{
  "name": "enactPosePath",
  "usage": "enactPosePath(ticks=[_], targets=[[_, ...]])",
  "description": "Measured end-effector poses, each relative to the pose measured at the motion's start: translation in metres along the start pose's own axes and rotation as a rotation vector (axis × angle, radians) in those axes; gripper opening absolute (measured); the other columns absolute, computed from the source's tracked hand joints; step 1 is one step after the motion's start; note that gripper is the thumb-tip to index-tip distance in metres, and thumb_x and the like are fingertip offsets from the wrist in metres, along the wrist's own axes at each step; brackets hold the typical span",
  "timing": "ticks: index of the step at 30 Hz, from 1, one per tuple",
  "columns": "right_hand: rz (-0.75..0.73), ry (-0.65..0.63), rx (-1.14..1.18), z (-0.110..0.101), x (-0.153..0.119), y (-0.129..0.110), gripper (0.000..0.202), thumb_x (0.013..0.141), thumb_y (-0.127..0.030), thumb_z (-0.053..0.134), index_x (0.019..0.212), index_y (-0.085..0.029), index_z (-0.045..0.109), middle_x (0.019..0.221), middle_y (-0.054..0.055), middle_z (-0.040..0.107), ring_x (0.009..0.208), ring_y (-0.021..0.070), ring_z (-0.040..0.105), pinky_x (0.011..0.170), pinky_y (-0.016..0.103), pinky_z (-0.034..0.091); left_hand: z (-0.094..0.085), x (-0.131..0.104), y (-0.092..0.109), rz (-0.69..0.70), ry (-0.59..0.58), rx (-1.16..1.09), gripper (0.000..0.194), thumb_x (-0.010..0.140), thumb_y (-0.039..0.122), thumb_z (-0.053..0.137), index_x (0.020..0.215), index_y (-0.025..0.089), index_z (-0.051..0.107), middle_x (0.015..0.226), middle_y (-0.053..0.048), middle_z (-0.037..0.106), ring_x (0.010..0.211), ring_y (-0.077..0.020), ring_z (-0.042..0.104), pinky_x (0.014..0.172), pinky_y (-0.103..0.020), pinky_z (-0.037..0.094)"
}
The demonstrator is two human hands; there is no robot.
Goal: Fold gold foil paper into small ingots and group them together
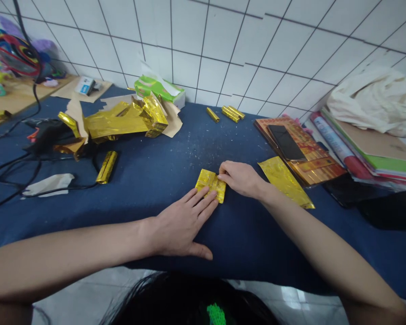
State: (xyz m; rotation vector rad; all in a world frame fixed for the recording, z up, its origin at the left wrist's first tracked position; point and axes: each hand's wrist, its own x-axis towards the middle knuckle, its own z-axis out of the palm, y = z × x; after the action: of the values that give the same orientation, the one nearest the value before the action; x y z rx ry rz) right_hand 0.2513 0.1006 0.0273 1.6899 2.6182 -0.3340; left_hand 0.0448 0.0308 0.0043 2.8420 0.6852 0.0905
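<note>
Clock centre: the gold foil piece (209, 178), lying on the blue-covered surface (149, 169) under both hands.
Crumpled foil wrapping (117, 126): sprawling at ten o'clock, torn brown paper showing among its gold folds.
Larger gold roll (107, 167): lying alone near nine o'clock, looking finished as a roll.
Left hand (177, 225): reaching in from seven o'clock, its fingers stretching out nearly flat and pressing on the foil piece, the thumb standing well apart and gripping nothing.
Foil piece: lying flat and showing creases; I'm judging it partly folded, its shaping not yet done.
Small gold rolls (230, 114): resting at twelve o'clock, near the tiled wall, seemingly finished and set aside.
Right hand (242, 179): coming in at three o'clock, fingers curling together and, it seems, pinching the foil piece's edge.
Loose foil sheet (287, 183): lying at three o'clock beyond the right hand, flat and unrolled, so apparently remaining unworked.
Red-and-gold stack (320, 158): sitting at two o'clock, carrying a dark phone (286, 142).
</note>
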Motion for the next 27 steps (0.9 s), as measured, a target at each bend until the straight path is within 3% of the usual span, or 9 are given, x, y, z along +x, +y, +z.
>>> enactPosePath(ticks=[15, 19, 22, 25, 27], targets=[[0.065, 0.141, -0.173, 0.019, -0.015, -0.006, 0.015, 0.088, -0.027, 0.041, 0.089, -0.02, 0.054, 0.091, 0.004, 0.061, 0.07, 0.0165, 0.059, 0.052, 0.027, 0.033, -0.001, 0.0, -0.001, 0.003, 0.009, 0.032, 0.1, 0.071, 0.078, 0.023, 0.137, 0.003, 0.025, 0.146, -0.021, 0.017, 0.136, -0.0312, 0.012, 0.109, -0.042, 0.012], [0.073, 0.264, -0.17, 0.018, -0.023, -0.01, 0.024, 0.089, -0.028, 0.037, 0.096, -0.018, 0.058, 0.096, 0.008, 0.063, 0.084, 0.0204, 0.06, 0.066, 0.03, 0.042, 0.0, 0.0, -0.001, 0.008, 0.025, 0.027, 0.099, 0.071, 0.077, 0.026, 0.137, 0.003, 0.026, 0.145, -0.022, 0.019, 0.135, -0.0311, 0.014, 0.108, -0.042, 0.014], [-0.131, 0.329, -0.097, 0.018, -0.033, -0.018, 0.038, 0.092, -0.031, 0.029, 0.117, -0.013, 0.052, 0.12, 0.013, 0.057, 0.115, 0.023, 0.048, 0.096, 0.039, 0.034, 0.0, 0.0, -0.001, 0.009, 0.024, 0.022, 0.1, 0.071, 0.077, 0.027, 0.137, 0.003, 0.024, 0.145, -0.022, 0.019, 0.135, -0.0315, 0.014, 0.108, -0.043, 0.014], [-0.406, 0.155, -0.064, 0.023, -0.04, -0.026, 0.065, 0.088, -0.053, 0.029, 0.136, -0.009, 0.031, 0.143, 0.016, 0.031, 0.134, 0.0258, 0.022, 0.107, 0.049, 0.015, -0.002, 0.002, -0.001, 0.02, 0.029, 0.014, 0.1, 0.071, 0.077, 0.028, 0.138, 0.004, 0.023, 0.145, -0.022, 0.019, 0.136, -0.0319, 0.012, 0.108, -0.045, 0.014], [-0.441, 0.05, -0.061, 0.028, -0.042, -0.026, 0.08, 0.084, -0.063, 0.026, 0.14, -0.006, 0.02, 0.147, 0.018, 0.018, 0.136, 0.027, 0.012, 0.107, 0.052, 0.012, -0.003, 0.002, -0.001, 0.023, 0.027, 0.013, 0.1, 0.071, 0.077, 0.029, 0.138, 0.004, 0.022, 0.145, -0.022, 0.019, 0.136, -0.0315, 0.011, 0.109, -0.044, 0.013]])
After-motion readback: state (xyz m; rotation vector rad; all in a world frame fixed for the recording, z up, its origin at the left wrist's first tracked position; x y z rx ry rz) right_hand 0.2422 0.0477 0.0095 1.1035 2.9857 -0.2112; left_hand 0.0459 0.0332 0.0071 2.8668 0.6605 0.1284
